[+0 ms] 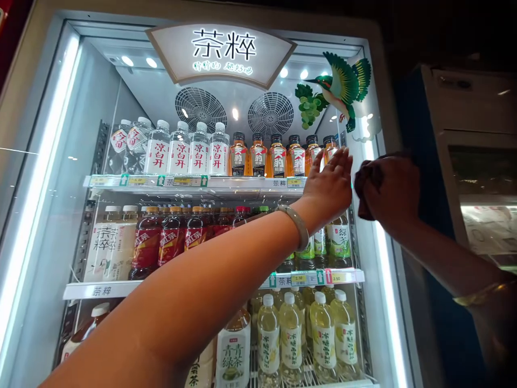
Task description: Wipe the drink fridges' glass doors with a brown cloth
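Note:
My left hand (331,182) is raised to the glass door of a lit drinks fridge, fingers stretched out and lying flat, holding nothing. Beside it on the right, my right hand (398,188) grips a dark, bunched-up cloth (365,194) near the right edge of the door. Whether the cloth presses on the glass I cannot tell. A bracelet (299,223) circles my left wrist, and a gold-coloured bangle (482,293) sits on my right forearm. Behind my left fingers stand orange energy drink bottles (278,156), partly covered.
Top-shelf water bottles (161,148) stand at left. Dark red tea bottles (147,242) fill the middle shelf; pale yellow bottles (291,337) stand below. A lit sign (222,54) tops the door, with a green bird picture (343,86) at right. Another cabinet (476,118) stands beside the fridge.

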Tool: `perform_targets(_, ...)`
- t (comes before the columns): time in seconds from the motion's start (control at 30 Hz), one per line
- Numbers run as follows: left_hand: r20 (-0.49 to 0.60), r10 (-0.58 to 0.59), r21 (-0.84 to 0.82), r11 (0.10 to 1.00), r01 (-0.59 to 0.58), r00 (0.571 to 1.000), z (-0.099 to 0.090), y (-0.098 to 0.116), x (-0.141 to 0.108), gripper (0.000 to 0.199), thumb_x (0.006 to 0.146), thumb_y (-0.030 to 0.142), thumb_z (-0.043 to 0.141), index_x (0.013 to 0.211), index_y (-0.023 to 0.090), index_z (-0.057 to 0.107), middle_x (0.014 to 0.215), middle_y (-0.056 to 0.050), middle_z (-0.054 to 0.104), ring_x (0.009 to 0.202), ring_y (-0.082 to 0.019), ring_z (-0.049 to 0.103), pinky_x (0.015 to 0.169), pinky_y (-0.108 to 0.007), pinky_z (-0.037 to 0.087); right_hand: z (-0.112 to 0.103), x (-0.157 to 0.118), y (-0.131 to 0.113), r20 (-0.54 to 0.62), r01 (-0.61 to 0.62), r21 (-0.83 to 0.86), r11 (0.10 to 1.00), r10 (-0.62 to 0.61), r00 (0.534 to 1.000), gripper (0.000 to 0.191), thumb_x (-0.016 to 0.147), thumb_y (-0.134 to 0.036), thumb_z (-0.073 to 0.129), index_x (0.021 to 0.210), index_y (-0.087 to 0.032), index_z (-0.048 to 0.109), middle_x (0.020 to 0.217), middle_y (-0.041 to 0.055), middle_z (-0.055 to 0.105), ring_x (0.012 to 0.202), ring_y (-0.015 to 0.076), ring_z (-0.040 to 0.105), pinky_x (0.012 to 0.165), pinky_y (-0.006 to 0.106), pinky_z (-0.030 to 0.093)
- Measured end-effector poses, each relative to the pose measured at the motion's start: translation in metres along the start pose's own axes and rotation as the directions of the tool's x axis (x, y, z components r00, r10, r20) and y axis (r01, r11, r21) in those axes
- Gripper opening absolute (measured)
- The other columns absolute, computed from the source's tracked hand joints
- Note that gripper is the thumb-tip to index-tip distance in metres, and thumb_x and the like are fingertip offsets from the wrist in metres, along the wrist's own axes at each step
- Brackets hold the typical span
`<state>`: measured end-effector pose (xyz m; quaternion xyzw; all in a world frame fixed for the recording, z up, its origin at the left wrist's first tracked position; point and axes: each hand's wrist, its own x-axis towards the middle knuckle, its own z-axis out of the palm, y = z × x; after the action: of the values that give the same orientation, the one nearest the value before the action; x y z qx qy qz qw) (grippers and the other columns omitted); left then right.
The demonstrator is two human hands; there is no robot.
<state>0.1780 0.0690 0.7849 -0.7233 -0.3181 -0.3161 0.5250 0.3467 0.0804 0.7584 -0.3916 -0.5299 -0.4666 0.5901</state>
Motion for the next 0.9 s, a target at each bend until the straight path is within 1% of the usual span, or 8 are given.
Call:
perform_targets(0.1,-0.006,0.016,-0.012,1.000,-0.016,1.000,-0.001,-0.002,-0.003,0.064,0.100,0.014,0.022,0.163,0.006,0.032,0.174,-0.010,0.030,0.164,-0.023,0.021,0.137,-0.051,0.013,0.002,0.002,-0.011,0.006,0.071,0.048,0.996,-0.071,0.997,0.026,0.091,-0.038,0.052,0.110,-0.028,0.066,0.123,0.0110,0.066,0.115,0.0318,0.058,0.098,0.052,0.046)
perform_targets(0.2,0.012,-0.004,-0.037,0.999,0.005,1.000,-0.005,-0.008,-0.010,0.065,0.100,0.014,0.025,0.164,0.006,0.029,0.175,-0.009,0.028,0.164,-0.022,0.022,0.137,-0.050,0.012,-0.001,0.016,0.002,0.044,0.120,0.083,0.989,-0.124,0.991,0.029,0.092,-0.038,0.052,0.111,-0.022,0.067,0.124,0.0149,0.067,0.120,0.0311,0.057,0.105,0.050,0.044)
perform_targets(0.3,0.026,0.005,-0.043,0.999,-0.003,1.000,-0.008,-0.011,-0.024,0.065,0.100,0.016,0.028,0.165,0.007,0.029,0.176,-0.008,0.025,0.165,-0.022,0.019,0.137,-0.049,0.010,-0.003,0.003,0.015,0.001,-0.040,0.053,0.998,0.040,0.999,0.031,0.092,-0.038,0.051,0.112,-0.021,0.066,0.123,0.0172,0.067,0.121,0.0343,0.057,0.105,0.053,0.043)
perform_targets(0.4,0.033,0.026,-0.054,0.998,-0.024,0.999,-0.011,-0.009,-0.037,0.064,0.101,0.020,0.028,0.164,0.006,0.028,0.175,-0.009,0.026,0.165,-0.023,0.018,0.137,-0.050,0.010,-0.005,-0.027,0.003,-0.056,-0.124,0.022,0.992,0.125,0.991,0.030,0.088,-0.039,0.054,0.107,-0.020,0.067,0.117,0.0165,0.069,0.117,0.0367,0.060,0.100,0.055,0.046)
perform_targets(0.6,0.048,-0.018,-0.104,0.994,0.022,0.999,-0.012,-0.002,-0.049,0.065,0.101,0.023,0.028,0.164,0.006,0.030,0.175,-0.011,0.028,0.165,-0.023,0.020,0.137,-0.051,0.006,-0.015,-0.021,-0.021,0.142,0.171,0.095,0.981,-0.183,0.973,0.030,0.094,-0.040,0.051,0.112,-0.025,0.069,0.130,0.0131,0.066,0.123,0.0310,0.057,0.106,0.050,0.044)
perform_targets(0.7,0.026,-0.003,-0.114,0.993,0.006,1.000,-0.008,0.001,-0.059,0.067,0.100,0.023,0.032,0.164,0.004,0.028,0.175,-0.013,0.025,0.165,-0.025,0.018,0.137,-0.052,0.006,-0.018,-0.022,-0.009,0.105,0.023,0.063,0.998,-0.030,0.994,0.030,0.092,-0.037,0.051,0.112,-0.022,0.068,0.125,0.0165,0.066,0.123,0.0323,0.056,0.108,0.052,0.042)
perform_targets(0.8,0.017,0.017,-0.115,0.993,-0.015,1.000,-0.006,0.006,-0.071,0.067,0.099,0.021,0.031,0.164,0.003,0.028,0.175,-0.013,0.025,0.165,-0.025,0.017,0.137,-0.053,0.007,-0.019,-0.048,-0.013,0.044,-0.160,0.000,0.987,0.159,0.986,0.032,0.089,-0.036,0.052,0.112,-0.020,0.067,0.124,0.0188,0.065,0.123,0.0365,0.055,0.105,0.057,0.042)
perform_targets(0.9,0.028,0.033,-0.113,0.993,-0.030,0.999,-0.005,0.011,-0.077,0.065,0.100,0.019,0.027,0.163,0.002,0.029,0.175,-0.014,0.026,0.165,-0.025,0.019,0.137,-0.053,0.008,-0.021,-0.061,-0.033,0.122,-0.041,0.023,0.999,0.038,0.992,0.030,0.092,-0.039,0.054,0.111,-0.021,0.068,0.128,0.0166,0.065,0.123,0.0352,0.056,0.103,0.056,0.043)
